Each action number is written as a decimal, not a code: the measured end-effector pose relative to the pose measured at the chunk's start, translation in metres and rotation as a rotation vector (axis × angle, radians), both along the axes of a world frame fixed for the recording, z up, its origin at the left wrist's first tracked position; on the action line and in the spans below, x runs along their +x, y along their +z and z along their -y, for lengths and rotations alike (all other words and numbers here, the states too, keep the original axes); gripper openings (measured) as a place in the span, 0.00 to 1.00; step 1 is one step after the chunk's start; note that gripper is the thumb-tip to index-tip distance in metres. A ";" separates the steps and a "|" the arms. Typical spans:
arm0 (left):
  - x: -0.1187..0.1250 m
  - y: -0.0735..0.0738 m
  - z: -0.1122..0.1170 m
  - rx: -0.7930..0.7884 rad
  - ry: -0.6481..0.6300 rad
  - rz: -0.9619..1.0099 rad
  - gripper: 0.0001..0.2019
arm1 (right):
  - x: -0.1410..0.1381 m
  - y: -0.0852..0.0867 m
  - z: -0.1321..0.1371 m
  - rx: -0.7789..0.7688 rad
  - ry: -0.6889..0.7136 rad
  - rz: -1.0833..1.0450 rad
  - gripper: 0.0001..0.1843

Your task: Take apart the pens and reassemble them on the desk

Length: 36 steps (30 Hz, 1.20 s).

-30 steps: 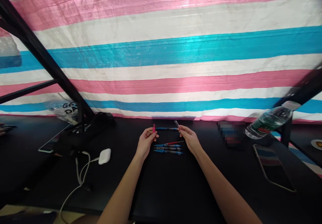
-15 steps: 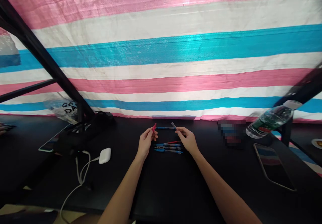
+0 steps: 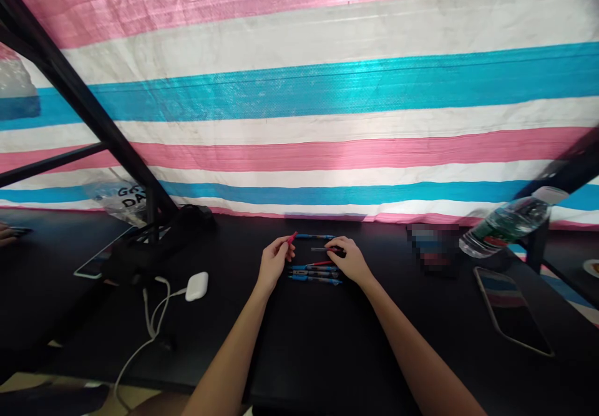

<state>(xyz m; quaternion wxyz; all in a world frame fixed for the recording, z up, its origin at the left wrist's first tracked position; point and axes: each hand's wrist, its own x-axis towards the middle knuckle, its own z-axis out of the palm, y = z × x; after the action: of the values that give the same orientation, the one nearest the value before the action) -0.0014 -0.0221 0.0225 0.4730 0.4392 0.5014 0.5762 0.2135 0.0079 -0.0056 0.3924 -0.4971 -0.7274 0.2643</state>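
Note:
My left hand [image 3: 275,261] is closed, pinching a small red pen part [image 3: 292,238] whose tip points up and to the right. Opposite it, my right hand [image 3: 347,259] grips a thin clear pen barrel [image 3: 320,249], held nearly level and pointing left. A gap separates the two pieces. Behind them a blue pen [image 3: 309,236] lies crosswise on the table. In front, a thin red refill-like stick [image 3: 322,263] rests just above several blue pens [image 3: 314,279] lying side by side. The fingers partly hide what the right hand holds.
White earphone case [image 3: 197,286] with a cable lies left on the black table [image 3: 318,347]. At right are a phone [image 3: 512,310], a tilted water bottle [image 3: 510,222] and a blurred item [image 3: 433,247]. Another person's hand [image 3: 8,235] shows far left. Striped sheeting [image 3: 299,104] hangs behind.
In my right hand the clear barrel has turned from slanting upward to nearly level, pointing left, and come lower. My left hand still holds the red part, now leaning more to the right.

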 end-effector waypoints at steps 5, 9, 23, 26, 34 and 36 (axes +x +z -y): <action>0.000 -0.002 -0.001 0.001 -0.004 -0.039 0.14 | 0.013 0.003 -0.001 -0.051 0.145 0.033 0.06; 0.000 -0.003 -0.001 -0.008 -0.013 -0.047 0.13 | 0.017 0.004 0.000 -0.045 0.182 0.067 0.05; -0.002 -0.009 -0.002 0.045 -0.013 -0.043 0.19 | 0.013 0.005 -0.001 -0.075 0.114 -0.009 0.06; -0.003 -0.010 -0.003 0.057 -0.011 -0.054 0.20 | 0.014 0.007 -0.002 -0.093 0.059 -0.151 0.11; 0.000 -0.006 -0.003 0.074 -0.013 -0.085 0.13 | -0.003 0.004 0.002 -0.210 0.033 -0.513 0.17; 0.000 -0.006 -0.002 0.079 -0.010 -0.102 0.13 | -0.007 0.000 0.002 -0.252 0.077 -0.507 0.17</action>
<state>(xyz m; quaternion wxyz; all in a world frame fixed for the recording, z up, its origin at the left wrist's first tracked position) -0.0012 -0.0198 0.0165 0.4320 0.4889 0.4994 0.5700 0.2069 0.0057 -0.0060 0.4863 -0.4320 -0.5859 0.4833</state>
